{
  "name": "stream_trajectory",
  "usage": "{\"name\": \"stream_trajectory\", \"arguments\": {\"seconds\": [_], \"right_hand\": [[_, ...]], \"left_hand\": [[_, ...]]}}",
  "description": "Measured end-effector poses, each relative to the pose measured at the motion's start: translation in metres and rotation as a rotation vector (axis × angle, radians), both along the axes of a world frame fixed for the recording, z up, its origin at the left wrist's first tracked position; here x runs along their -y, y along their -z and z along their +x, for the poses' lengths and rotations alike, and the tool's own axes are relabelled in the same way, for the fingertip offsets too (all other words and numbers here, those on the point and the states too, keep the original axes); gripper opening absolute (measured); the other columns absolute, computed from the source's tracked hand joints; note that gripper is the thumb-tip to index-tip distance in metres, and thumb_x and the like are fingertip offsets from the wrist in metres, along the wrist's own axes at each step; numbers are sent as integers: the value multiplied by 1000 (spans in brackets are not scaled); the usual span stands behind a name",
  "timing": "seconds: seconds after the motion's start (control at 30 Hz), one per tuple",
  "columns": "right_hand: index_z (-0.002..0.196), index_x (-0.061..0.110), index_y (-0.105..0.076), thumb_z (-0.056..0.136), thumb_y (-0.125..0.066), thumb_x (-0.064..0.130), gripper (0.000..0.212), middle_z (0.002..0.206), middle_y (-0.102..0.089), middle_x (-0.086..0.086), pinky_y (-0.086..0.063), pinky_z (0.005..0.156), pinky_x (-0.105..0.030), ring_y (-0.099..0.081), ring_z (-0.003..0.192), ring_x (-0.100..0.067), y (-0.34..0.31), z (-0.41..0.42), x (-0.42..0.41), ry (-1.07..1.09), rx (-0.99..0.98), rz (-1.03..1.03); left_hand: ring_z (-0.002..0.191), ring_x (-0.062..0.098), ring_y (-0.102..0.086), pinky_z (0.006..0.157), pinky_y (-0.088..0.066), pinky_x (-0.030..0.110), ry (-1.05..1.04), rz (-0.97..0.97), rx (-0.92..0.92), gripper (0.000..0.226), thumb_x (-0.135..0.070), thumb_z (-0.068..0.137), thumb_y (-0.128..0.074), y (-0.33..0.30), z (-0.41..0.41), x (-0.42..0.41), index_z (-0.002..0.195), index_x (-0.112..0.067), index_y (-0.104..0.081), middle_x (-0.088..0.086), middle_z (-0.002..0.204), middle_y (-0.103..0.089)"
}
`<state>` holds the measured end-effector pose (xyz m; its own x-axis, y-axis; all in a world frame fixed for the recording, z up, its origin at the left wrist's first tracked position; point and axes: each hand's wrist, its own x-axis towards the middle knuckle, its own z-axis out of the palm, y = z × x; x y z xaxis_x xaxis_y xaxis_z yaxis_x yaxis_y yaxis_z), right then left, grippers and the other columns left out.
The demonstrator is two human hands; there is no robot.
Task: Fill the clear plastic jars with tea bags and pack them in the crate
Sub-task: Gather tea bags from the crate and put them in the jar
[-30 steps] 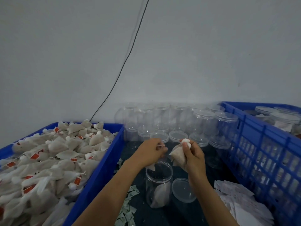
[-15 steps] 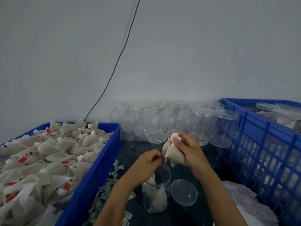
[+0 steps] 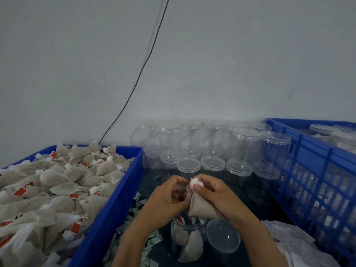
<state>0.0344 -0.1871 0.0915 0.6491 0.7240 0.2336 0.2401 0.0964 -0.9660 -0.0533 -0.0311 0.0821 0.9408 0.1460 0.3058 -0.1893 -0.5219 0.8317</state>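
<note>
My right hand (image 3: 215, 195) grips a beige tea bag (image 3: 202, 208) and pinches its white bunched top. My left hand (image 3: 166, 197) meets it from the left, fingers curled at the bag's neck, pinching something small I cannot make out. Both hands hover over an open clear jar (image 3: 187, 240) that holds a few tea bags. Its round clear lid (image 3: 223, 236) lies beside it on the right. A blue crate (image 3: 115, 209) on the left is heaped with tea bags (image 3: 57, 189). Another blue crate (image 3: 316, 170) on the right holds lidded jars.
Several empty lidded jars (image 3: 213, 149) stand stacked against the grey wall behind my hands. Torn paper scraps (image 3: 138, 205) litter the dark surface beside the left crate. White paper slips (image 3: 294, 245) lie at lower right. A black cable (image 3: 142, 68) runs down the wall.
My left hand rose from the jar mouth to the tea bag's top. My right hand with the bag sank slightly, nearer the jar.
</note>
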Motion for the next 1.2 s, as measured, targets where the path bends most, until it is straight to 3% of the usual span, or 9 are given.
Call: {"name": "stream_trajectory", "arguments": {"seconds": [0.1, 0.17, 0.3, 0.4, 0.47, 0.67, 0.83, 1.0, 1.2], "right_hand": [[92, 16, -69, 84, -63, 29, 16, 91, -72, -4, -55, 74, -29, -67, 83, -17, -4, 0, 4, 3, -25, 7], [90, 21, -70, 80, -63, 32, 17, 94, -73, -2, -56, 68, -27, -70, 83, -18, -7, 1, 7, 77, -65, 66], [91, 22, -69, 89, -60, 26, 10, 102, -67, -11, -56, 64, -26, -66, 87, -21, -6, 3, 4, 258, -77, 165], [87, 26, -68, 89, -59, 25, 9, 102, -65, -9, -59, 69, -37, -64, 91, -21, -3, -1, -5, 283, -133, 255], [84, 30, -69, 85, -60, 31, 9, 94, -67, -3, -59, 77, -43, -65, 89, -19, -2, -7, -12, 272, -134, 299], [85, 27, -66, 93, -57, 14, 17, 83, -71, 11, -56, 65, -21, -68, 79, -4, 7, -18, -31, 310, -13, 271], [92, 21, -66, 92, -58, 12, 11, 86, -71, 8, -53, 65, -17, -68, 79, -7, 10, -18, -34, 325, 14, 248], [90, 21, -66, 90, -59, 6, 17, 87, -71, 10, -52, 66, -14, -67, 80, -2, 12, -14, -32, 330, 87, 221], [88, 19, -68, 89, -60, 1, 20, 84, -73, 9, -55, 66, -18, -69, 80, -6, 7, -12, -25, 333, 136, 234]], "left_hand": [[79, 3, -67, 83, -55, 25, -59, 201, -31, 35, -24, 79, -76, 1, 1, -1, 106, -30, -54, -5, 84, -71], [83, -3, -62, 96, -39, 21, -95, 425, -78, 40, -34, 77, -77, 0, 0, -1, 108, -33, -53, -11, 88, -71], [89, -8, -48, 89, -27, 20, -143, 630, -37, 32, -54, 80, -67, 0, 1, 3, 105, -38, -56, -21, 98, -63], [90, -11, -47, 91, -36, 18, -204, 470, 102, 8, -43, 90, -59, 3, 0, 8, 98, -42, -54, -28, 89, -54], [94, -6, -53, 94, -43, 25, -243, 291, 180, 15, -33, 92, -59, 7, -1, 10, 95, -45, -52, -28, 92, -58], [94, 6, -66, 79, -54, 23, -48, -74, 151, 23, -11, 92, -61, 19, -2, 11, 112, -22, -62, -12, 99, -70], [88, 9, -67, 77, -55, 24, -57, -248, 146, 29, -42, 87, -50, 24, 0, 12, 102, -25, -68, -7, 91, -72], [85, 7, -69, 77, -55, 20, -174, -106, 198, 13, -23, 91, -58, 25, 4, 7, 100, -19, -68, -9, 89, -73], [78, 11, -69, 71, -57, 26, -149, -103, 268, 18, -35, 88, -57, 19, -4, 3, 89, -20, -68, -6, 82, -73]]}}
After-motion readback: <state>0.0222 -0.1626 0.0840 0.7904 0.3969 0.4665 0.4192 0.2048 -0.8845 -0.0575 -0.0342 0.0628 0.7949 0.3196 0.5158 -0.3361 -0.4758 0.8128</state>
